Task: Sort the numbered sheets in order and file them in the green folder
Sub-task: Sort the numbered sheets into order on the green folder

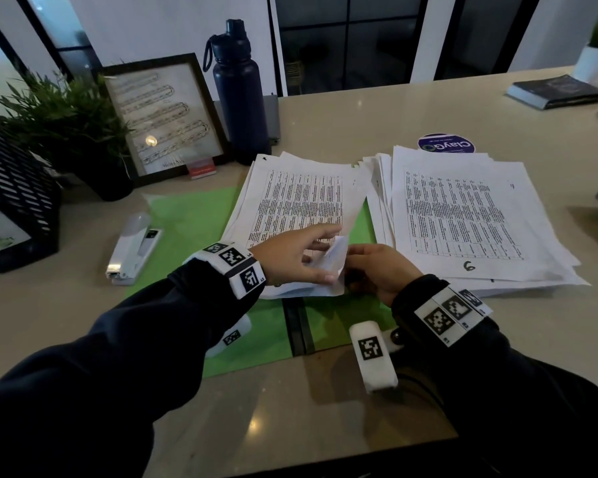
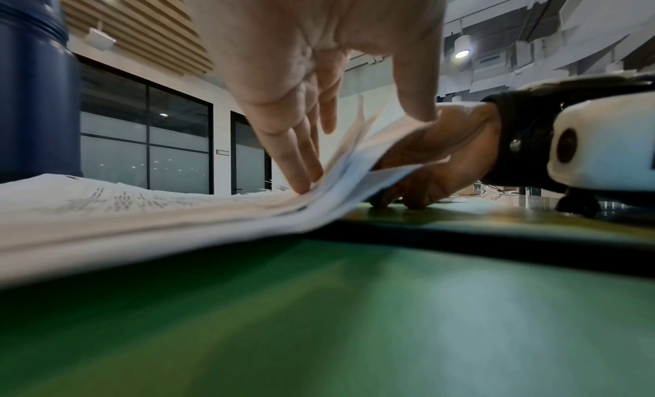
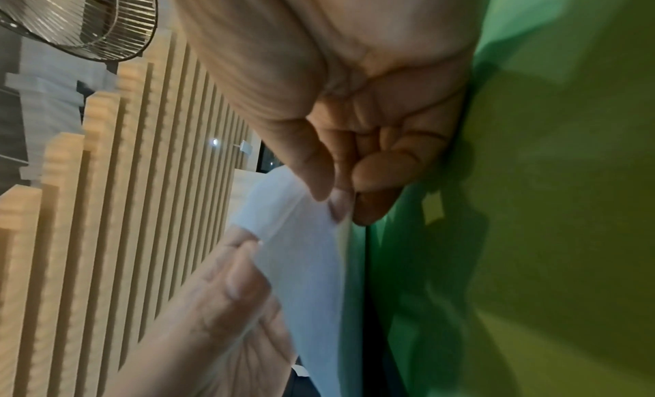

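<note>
Both hands are working the stack [image 1: 290,201] on the folder [image 1: 187,219]: right hand [image 1: 382,270] is pinching its lifted corner, left hand [image 1: 290,257] is pressing with spread fingers.

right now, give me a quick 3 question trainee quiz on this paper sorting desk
1. True or false: the green folder lies open under the left pile of sheets.
2. Which number is handwritten on the top sheet of the right pile? A) 2 B) 6 C) 9
3. Fill in: the right hand pinches the lifted ____ of the left pile, while the left hand rests its fingers on top.

Key: 1 true; 2 B; 3 corner
</note>
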The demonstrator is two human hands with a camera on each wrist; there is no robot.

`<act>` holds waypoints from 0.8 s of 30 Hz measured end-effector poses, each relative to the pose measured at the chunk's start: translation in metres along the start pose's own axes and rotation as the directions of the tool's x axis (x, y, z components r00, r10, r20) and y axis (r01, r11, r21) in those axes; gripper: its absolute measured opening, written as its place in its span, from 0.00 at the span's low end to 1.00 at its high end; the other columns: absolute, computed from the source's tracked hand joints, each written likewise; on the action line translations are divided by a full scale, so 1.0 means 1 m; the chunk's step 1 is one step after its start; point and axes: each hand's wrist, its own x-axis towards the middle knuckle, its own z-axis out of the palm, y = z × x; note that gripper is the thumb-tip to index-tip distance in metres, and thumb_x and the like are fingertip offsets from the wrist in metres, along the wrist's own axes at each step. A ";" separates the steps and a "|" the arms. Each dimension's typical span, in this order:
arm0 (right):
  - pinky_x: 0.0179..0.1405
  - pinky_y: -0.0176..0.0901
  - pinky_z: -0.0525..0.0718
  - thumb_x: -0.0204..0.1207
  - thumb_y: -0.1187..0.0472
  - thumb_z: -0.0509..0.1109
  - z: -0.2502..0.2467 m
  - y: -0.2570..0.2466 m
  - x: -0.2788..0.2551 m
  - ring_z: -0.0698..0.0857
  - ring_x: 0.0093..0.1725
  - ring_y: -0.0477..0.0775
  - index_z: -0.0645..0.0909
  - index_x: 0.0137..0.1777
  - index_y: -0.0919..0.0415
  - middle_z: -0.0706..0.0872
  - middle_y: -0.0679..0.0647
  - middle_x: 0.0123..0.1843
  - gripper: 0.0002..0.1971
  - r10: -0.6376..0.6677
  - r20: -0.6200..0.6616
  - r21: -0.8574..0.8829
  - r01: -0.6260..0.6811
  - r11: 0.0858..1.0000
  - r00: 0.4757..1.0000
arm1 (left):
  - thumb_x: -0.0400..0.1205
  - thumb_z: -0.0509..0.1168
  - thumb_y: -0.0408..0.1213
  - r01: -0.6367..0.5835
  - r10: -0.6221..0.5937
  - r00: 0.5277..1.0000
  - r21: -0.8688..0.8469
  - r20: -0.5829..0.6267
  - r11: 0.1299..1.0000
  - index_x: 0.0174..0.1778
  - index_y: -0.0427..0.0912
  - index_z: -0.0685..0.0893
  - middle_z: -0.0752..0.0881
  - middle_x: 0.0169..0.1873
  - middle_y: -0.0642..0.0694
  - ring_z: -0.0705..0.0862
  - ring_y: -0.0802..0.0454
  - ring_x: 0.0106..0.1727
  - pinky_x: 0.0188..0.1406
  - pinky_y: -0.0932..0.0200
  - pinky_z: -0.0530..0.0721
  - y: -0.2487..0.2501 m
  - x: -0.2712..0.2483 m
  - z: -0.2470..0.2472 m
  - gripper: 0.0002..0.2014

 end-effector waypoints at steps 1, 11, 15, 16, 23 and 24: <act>0.35 0.46 0.80 0.78 0.70 0.65 0.000 0.001 0.001 0.82 0.36 0.59 0.85 0.43 0.61 0.87 0.61 0.39 0.08 -0.007 -0.011 0.012 0.008 1.000 1.000 | 0.75 0.72 0.44 0.000 0.000 1.000 0.058 -0.003 0.998 0.81 0.48 0.56 0.62 0.80 0.51 0.68 0.54 0.75 0.65 0.64 0.72 0.002 -0.001 0.000 0.42; 0.41 0.41 0.86 0.74 0.78 0.61 0.005 0.002 0.005 0.85 0.44 0.56 0.84 0.40 0.62 0.87 0.58 0.42 0.13 -0.103 -0.003 0.055 0.103 0.993 0.995 | 0.78 0.67 0.49 0.128 -0.125 0.992 0.130 -0.031 0.983 0.68 0.43 0.74 0.83 0.56 0.45 0.81 0.49 0.56 0.55 0.61 0.80 0.006 -0.003 0.002 0.25; 0.61 0.57 0.83 0.72 0.78 0.54 -0.001 0.001 0.008 0.84 0.57 0.62 0.85 0.42 0.58 0.86 0.60 0.56 0.20 -0.050 -0.047 -0.017 0.049 0.999 0.998 | 0.87 0.51 0.45 0.224 -0.178 0.903 0.076 -0.392 0.972 0.65 0.33 0.78 0.84 0.59 0.35 0.82 0.40 0.58 0.61 0.56 0.77 0.007 -0.001 0.000 0.21; 0.64 0.58 0.82 0.71 0.77 0.54 -0.004 0.001 0.009 0.83 0.60 0.63 0.85 0.42 0.55 0.85 0.58 0.59 0.21 -0.031 -0.081 -0.067 0.026 0.997 0.996 | 0.87 0.50 0.43 0.209 -0.177 0.841 0.005 -0.511 0.978 0.65 0.33 0.78 0.83 0.61 0.35 0.82 0.40 0.60 0.61 0.56 0.76 0.008 0.000 -0.003 0.20; 0.65 0.50 0.78 0.76 0.75 0.55 -0.017 -0.006 0.005 0.81 0.60 0.58 0.82 0.40 0.52 0.84 0.58 0.63 0.19 -0.019 -0.182 -0.315 -0.040 0.948 0.983 | 0.86 0.56 0.39 0.093 -0.162 0.444 -0.135 -0.881 0.986 0.27 0.37 0.73 0.63 0.19 0.48 0.63 0.53 0.23 0.32 0.53 0.63 0.000 -0.001 -0.015 0.20; 0.63 0.49 0.78 0.76 0.74 0.54 -0.017 -0.006 0.004 0.81 0.59 0.57 0.83 0.43 0.53 0.84 0.58 0.64 0.19 -0.027 -0.170 -0.348 -0.035 0.937 0.985 | 0.86 0.56 0.40 0.070 -0.137 0.456 -0.118 -0.879 0.991 0.31 0.34 0.77 0.64 0.19 0.49 0.64 0.54 0.23 0.32 0.54 0.64 -0.001 0.000 -0.014 0.19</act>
